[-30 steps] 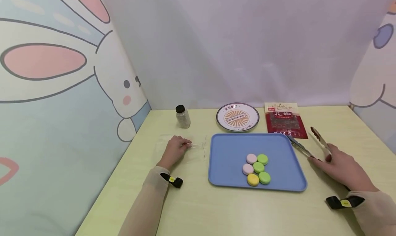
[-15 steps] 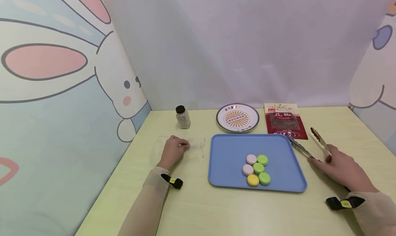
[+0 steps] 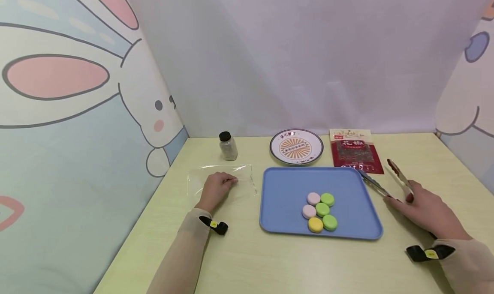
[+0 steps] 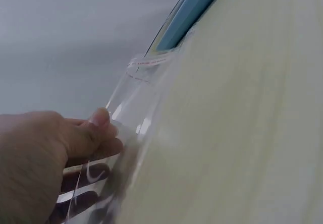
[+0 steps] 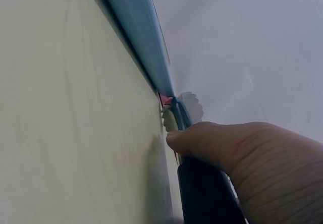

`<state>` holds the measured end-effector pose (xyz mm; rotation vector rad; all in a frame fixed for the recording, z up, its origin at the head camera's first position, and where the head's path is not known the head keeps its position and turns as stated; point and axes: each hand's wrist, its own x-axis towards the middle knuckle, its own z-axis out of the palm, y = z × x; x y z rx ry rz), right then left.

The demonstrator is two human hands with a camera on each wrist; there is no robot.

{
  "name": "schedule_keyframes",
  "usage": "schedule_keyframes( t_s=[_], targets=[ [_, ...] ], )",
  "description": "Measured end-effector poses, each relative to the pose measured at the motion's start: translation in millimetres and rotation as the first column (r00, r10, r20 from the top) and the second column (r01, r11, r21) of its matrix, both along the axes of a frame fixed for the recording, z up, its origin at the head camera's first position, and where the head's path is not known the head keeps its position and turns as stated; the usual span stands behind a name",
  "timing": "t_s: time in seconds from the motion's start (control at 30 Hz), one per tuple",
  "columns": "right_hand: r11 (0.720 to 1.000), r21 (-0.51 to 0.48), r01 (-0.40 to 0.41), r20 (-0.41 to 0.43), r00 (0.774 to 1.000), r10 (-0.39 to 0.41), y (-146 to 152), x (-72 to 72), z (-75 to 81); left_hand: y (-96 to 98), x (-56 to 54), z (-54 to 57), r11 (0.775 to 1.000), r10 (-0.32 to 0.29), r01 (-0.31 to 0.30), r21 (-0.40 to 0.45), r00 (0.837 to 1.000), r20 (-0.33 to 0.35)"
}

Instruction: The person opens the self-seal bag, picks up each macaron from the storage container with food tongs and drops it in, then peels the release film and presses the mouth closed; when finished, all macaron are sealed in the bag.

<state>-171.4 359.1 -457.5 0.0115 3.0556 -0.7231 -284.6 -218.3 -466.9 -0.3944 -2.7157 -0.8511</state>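
Observation:
In the head view, my left hand (image 3: pixel 217 189) pinches the upper layer of a clear plastic bag (image 3: pixel 245 180) lying to the left of the blue tray (image 3: pixel 285 195). The left wrist view shows thumb and fingertips on the film, with the bag's mouth strip (image 4: pixel 151 61) standing up towards the tray. Beyond the tray's right side, my right hand (image 3: pixel 430 210) holds metal tongs (image 3: pixel 400 174), their arms spread apart and pointing away from me. Nothing lies between the tong tips. Grouped in the tray are two pink macarons (image 3: pixel 309 211), three green macarons (image 3: pixel 322 208) and one yellow macaron (image 3: pixel 315 225).
A black-capped jar (image 3: pixel 229 147) stands behind the bag. Behind the tray are a round patterned plate (image 3: pixel 295 146) and a red spice packet (image 3: pixel 356 151), whose lower edge meets the tray's back rim. A pale curtain (image 3: pixel 293 62) closes off the back of the table.
The bag's upper layer has shifted in my left hand and its outline now shows spread wider and flatter. My right hand and the tongs have stayed in place.

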Motion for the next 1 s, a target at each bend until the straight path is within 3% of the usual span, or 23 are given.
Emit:
schedule_keyframes(
  t_s=[0.1,0.27,0.33,0.43,0.53,0.7,0.8,0.9,1.0],
  targets=[
    [1.000,0.001,0.000,0.002,1.000,0.000,-0.2,-0.3,0.9,-2.3,-1.3,-2.0,0.999,-0.040,0.040,0.002,0.999,0.031],
    [1.000,0.003,0.004,0.005,1.000,-0.004,-0.7,-1.0,0.7,-7.6,-3.8,-5.9,0.991,-0.060,0.070,-0.113,0.994,0.088],
    [1.000,0.001,0.002,0.012,1.000,-0.002,-0.5,-1.4,0.9,-8.8,-5.0,-6.8,0.992,-0.025,0.036,-0.119,0.995,0.098],
    [1.000,0.004,-0.001,0.011,1.000,0.001,0.2,-2.0,1.0,-8.1,-7.2,-6.1,0.999,0.035,-0.031,-0.044,0.994,0.100],
    [1.000,0.008,0.001,0.002,1.000,-0.001,1.6,-2.7,0.1,-5.8,-9.0,-5.2,0.996,0.089,-0.090,0.014,0.994,0.070],
    [1.000,0.002,-0.005,0.015,1.000,0.005,2.0,-2.2,-2.0,-5.3,-7.1,-5.3,0.990,0.141,-0.140,0.020,0.987,-0.075],
    [1.000,0.006,-0.008,0.017,1.000,0.008,1.5,-1.2,-2.5,-6.1,-4.9,-5.0,0.984,0.161,-0.147,0.101,0.976,-0.144],
    [1.000,0.011,-0.005,0.012,1.000,0.005,1.2,-0.9,-2.2,-6.5,-4.7,-4.9,0.976,0.164,-0.138,0.167,0.974,-0.156],
    [1.000,0.012,-0.001,0.014,1.000,0.001,0.9,-0.7,-1.7,-6.7,-5.4,-5.5,0.982,0.143,-0.121,0.146,0.979,-0.147]
  ],
)
